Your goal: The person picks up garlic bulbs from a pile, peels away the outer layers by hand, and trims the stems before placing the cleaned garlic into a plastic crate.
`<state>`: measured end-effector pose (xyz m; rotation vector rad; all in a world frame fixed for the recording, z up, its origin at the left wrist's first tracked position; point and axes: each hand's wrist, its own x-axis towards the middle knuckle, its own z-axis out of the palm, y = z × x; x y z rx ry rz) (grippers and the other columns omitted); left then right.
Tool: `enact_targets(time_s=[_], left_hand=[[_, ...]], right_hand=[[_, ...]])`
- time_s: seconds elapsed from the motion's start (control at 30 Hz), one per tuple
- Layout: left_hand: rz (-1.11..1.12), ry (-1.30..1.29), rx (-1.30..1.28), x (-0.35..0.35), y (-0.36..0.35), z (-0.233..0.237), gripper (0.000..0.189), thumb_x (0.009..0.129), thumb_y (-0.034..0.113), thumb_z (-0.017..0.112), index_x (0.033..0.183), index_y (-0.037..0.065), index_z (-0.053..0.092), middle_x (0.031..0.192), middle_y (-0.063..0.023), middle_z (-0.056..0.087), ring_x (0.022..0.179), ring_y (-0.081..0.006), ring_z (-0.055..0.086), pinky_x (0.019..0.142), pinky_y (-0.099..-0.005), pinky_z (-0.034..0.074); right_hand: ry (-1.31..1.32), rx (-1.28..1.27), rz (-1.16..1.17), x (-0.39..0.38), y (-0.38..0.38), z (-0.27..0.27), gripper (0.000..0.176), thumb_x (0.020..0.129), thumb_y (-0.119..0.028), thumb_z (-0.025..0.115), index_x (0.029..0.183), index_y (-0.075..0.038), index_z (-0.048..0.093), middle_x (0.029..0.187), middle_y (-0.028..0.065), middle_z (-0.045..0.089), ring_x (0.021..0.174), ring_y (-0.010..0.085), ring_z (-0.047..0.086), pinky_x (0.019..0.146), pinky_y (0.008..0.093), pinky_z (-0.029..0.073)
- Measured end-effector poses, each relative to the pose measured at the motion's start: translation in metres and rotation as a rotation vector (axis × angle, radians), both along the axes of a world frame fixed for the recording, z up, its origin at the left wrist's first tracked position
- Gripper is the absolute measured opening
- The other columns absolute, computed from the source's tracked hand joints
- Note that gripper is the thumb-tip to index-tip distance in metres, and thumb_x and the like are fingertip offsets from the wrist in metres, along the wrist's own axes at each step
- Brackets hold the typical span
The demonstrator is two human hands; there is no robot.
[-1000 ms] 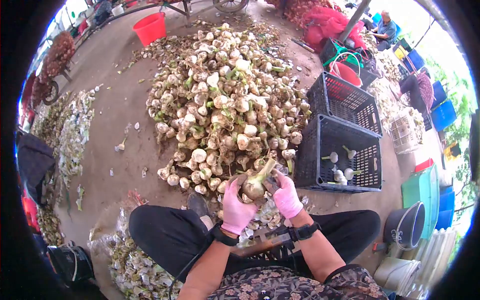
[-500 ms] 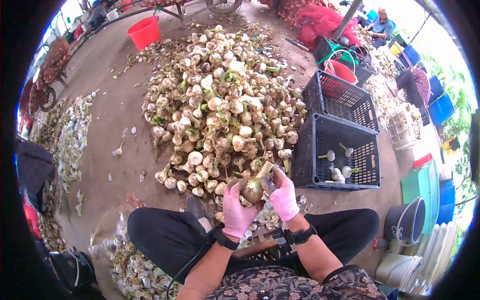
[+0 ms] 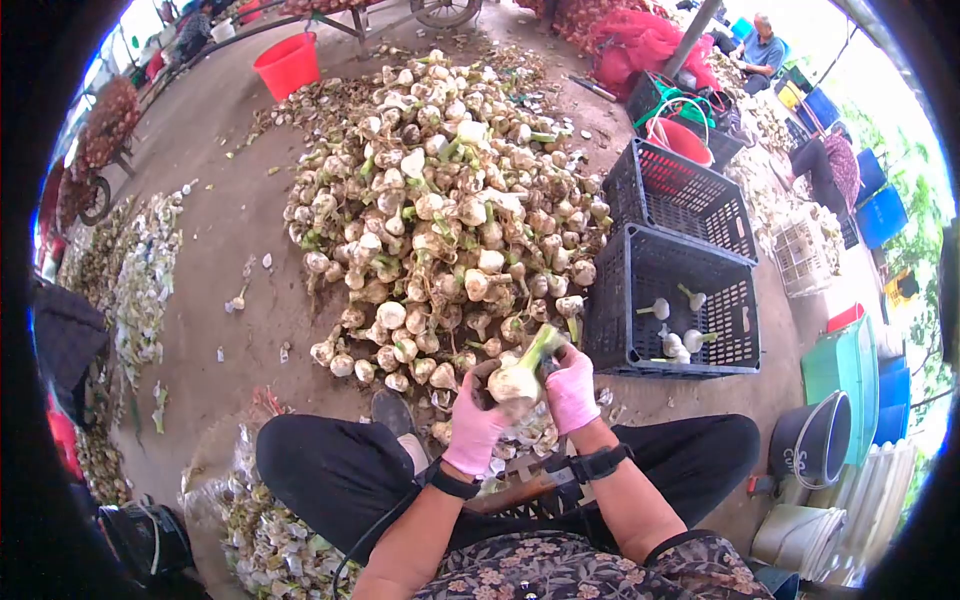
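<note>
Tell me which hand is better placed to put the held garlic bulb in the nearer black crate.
Probably the right hand: it is closer to the nearer black crate, its fingers beside the stem of the garlic bulb. The left hand cradles the bulb's side away from the crate.

The garlic heap (image 3: pixel 440 210) lies on the ground (image 3: pixel 225 360) ahead of the wearer's knees, with the garlic bulb (image 3: pixel 515 385) in the left hand (image 3: pixel 475 428) and the right hand (image 3: pixel 572 392) just at its stem, between heap and lap. Right of the heap stands the near crate (image 3: pixel 640 366), several loose bulbs (image 3: pixel 680 343) inside; the far crate (image 3: pixel 622 175) is directly behind it, with a handled bucket (image 3: pixel 684 141) beyond. Behind the heap, to the left, stands another bucket (image 3: pixel 287 68), in front of a cart (image 3: pixel 345 18). Peelings (image 3: pixel 145 280) lie far left; a pail (image 3: pixel 808 442) stands right of the right knee (image 3: pixel 705 455)
</note>
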<state>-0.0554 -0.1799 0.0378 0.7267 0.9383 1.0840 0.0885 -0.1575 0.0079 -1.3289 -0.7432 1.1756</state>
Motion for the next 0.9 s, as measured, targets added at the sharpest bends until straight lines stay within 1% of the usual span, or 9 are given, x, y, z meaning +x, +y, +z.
enact_targets(time_s=[0.03,0.13,0.27,0.4,0.47,0.5,0.67,0.87,0.9], left_hand=[[-0.017,-0.39,-0.125,0.0,-0.001,-0.018,0.045,0.082,0.012,0.064,0.122,0.002,0.047,0.112,-0.0136,0.059,0.107,-0.0242,0.056,0.095,-0.0396,0.044],[-0.001,-0.739,-0.39,-0.002,0.002,-0.019,0.043,0.088,0.028,0.057,0.123,0.003,0.05,0.115,-0.0083,0.058,0.099,-0.0221,0.059,0.086,-0.0367,0.049],[-0.098,-0.82,-0.472,-0.008,0.009,-0.016,0.04,0.095,0.032,0.04,0.122,0.004,0.05,0.118,-0.0119,0.057,0.108,-0.0267,0.056,0.094,-0.0415,0.045],[-0.018,-0.515,-0.451,-0.001,0.008,-0.018,0.043,0.095,0.034,0.043,0.126,0.005,0.047,0.119,-0.0104,0.056,0.106,-0.0244,0.057,0.093,-0.0395,0.046],[0.073,-0.251,-0.101,-0.001,0.003,-0.033,0.044,0.09,0.022,0.058,0.127,0.003,0.045,0.115,-0.008,0.058,0.105,-0.0185,0.057,0.089,-0.0346,0.049],[0.032,-0.059,-0.09,0.0,0.0,-0.027,0.051,0.082,0.003,0.066,0.128,0.002,0.042,0.116,-0.0088,0.056,0.105,-0.0168,0.055,0.094,-0.0317,0.047],[-0.037,-0.057,-0.153,0.0,0.001,-0.02,0.062,0.073,-0.008,0.07,0.128,0.001,0.042,0.119,-0.0093,0.054,0.109,-0.0165,0.053,0.095,-0.0295,0.045],[-0.225,-0.376,-0.224,0.001,-0.007,-0.015,0.073,0.067,-0.01,0.07,0.133,0.002,0.04,0.127,-0.0078,0.05,0.114,-0.0186,0.051,0.096,-0.034,0.045],[-0.341,-0.172,-0.033,0.005,-0.008,-0.014,0.074,0.067,-0.004,0.075,0.133,0.004,0.04,0.127,-0.0065,0.05,0.116,-0.0188,0.05,0.096,-0.0335,0.045]], right_hand=[[0.292,-0.091,0.012,0.011,-0.002,-0.008,0.036,0.079,0.013,0.046,0.113,0.005,0.056,0.1,0.008,0.063,0.084,0.015,0.061,0.078,0.026,0.049],[0.304,-0.062,0.05,0.008,-0.005,0.0,0.028,0.087,0.002,0.053,0.114,0.0,0.054,0.099,0.0087,0.063,0.085,0.0213,0.064,0.075,0.0351,0.056],[0.561,-0.116,0.136,0.013,-0.01,0.025,0.026,0.09,-0.004,0.053,0.116,-0.002,0.053,0.104,0.0077,0.062,0.092,0.0197,0.063,0.08,0.0347,0.054],[0.527,-0.146,0.125,0.017,-0.015,0.021,0.028,0.091,-0.005,0.053,0.118,-0.002,0.052,0.105,0.0057,0.062,0.091,0.0185,0.062,0.08,0.0336,0.053],[0.529,-0.167,0.07,0.016,-0.015,0.024,0.031,0.089,-0.001,0.052,0.12,-0.002,0.052,0.103,0.0051,0.062,0.089,0.0159,0.061,0.079,0.029,0.051],[0.357,-0.157,0.109,0.015,-0.016,0.024,0.033,0.087,0.001,0.05,0.12,-0.002,0.052,0.103,0.0047,0.062,0.088,0.0142,0.06,0.078,0.027,0.05],[-0.296,-0.077,0.086,0.007,-0.015,0.013,0.042,0.071,0.014,0.043,0.109,0.003,0.058,0.092,0.0074,0.063,0.079,0.0119,0.057,0.071,0.0249,0.047],[-0.854,-0.2,-0.014,0.032,-0.004,-0.008,0.029,0.069,-0.001,0.053,0.097,-0.002,0.06,0.081,0.0211,0.064,0.079,0.0379,0.062,0.073,0.0384,0.049],[-0.984,-0.288,-0.038,0.041,-0.003,-0.022,0.026,0.07,-0.004,0.055,0.095,-0.006,0.06,0.079,0.0186,0.064,0.077,0.0386,0.062,0.072,0.0413,0.049]])
